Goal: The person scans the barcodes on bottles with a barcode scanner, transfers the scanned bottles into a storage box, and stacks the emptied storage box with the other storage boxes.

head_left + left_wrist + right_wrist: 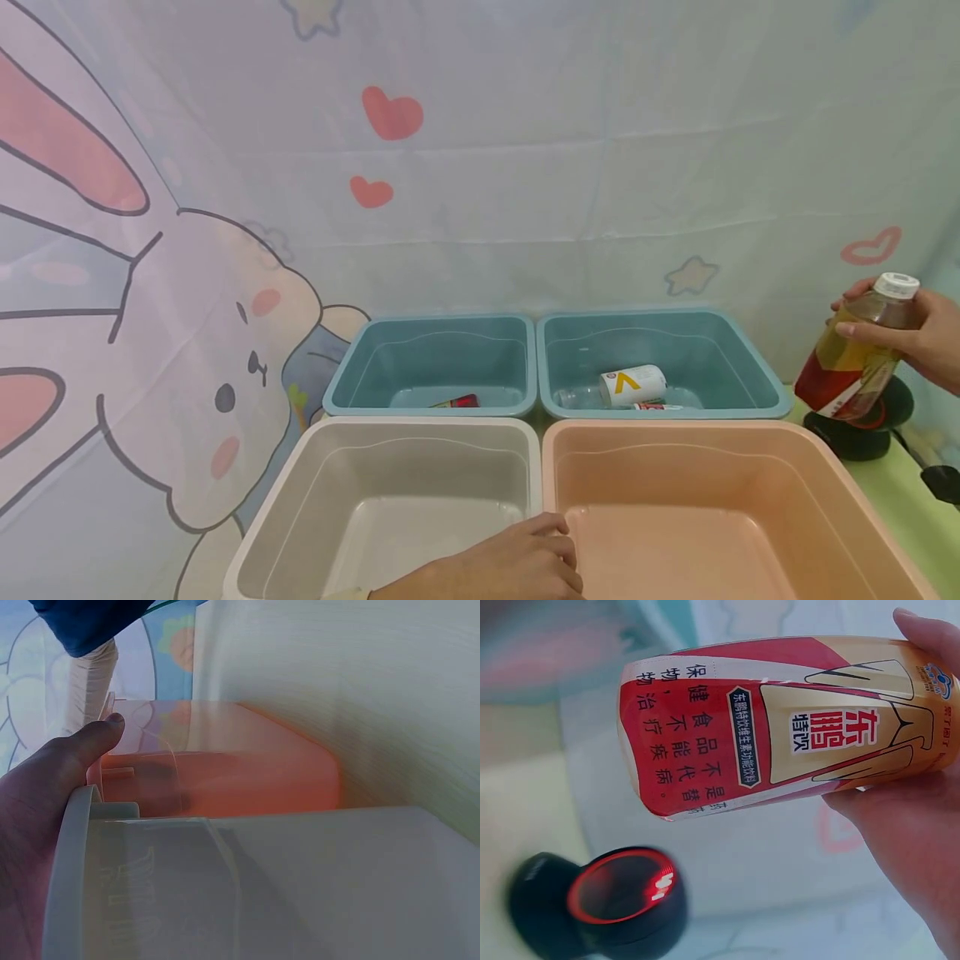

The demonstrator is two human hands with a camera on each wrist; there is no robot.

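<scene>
At the right of the head view, my right hand [926,333] grips a drink bottle [855,367] with a white cap, tilted, cap end up. Its red and gold label fills much of the right wrist view, with the fingers round the bottle's upper part [840,720]. My left hand [525,558] is low in the middle, its bent fingers over the rim where the beige bin [420,423] meets the orange bin [675,429]. In the left wrist view its thumb [101,739] lies along the outside of the rims, while the other fingers are hidden.
Behind stand two blue bins; the left one [435,412] holds a small red item [465,401], the right one [780,400] a white can [633,385] and a clear bottle [581,397]. A black round device [862,433] with a cable sits below the held bottle.
</scene>
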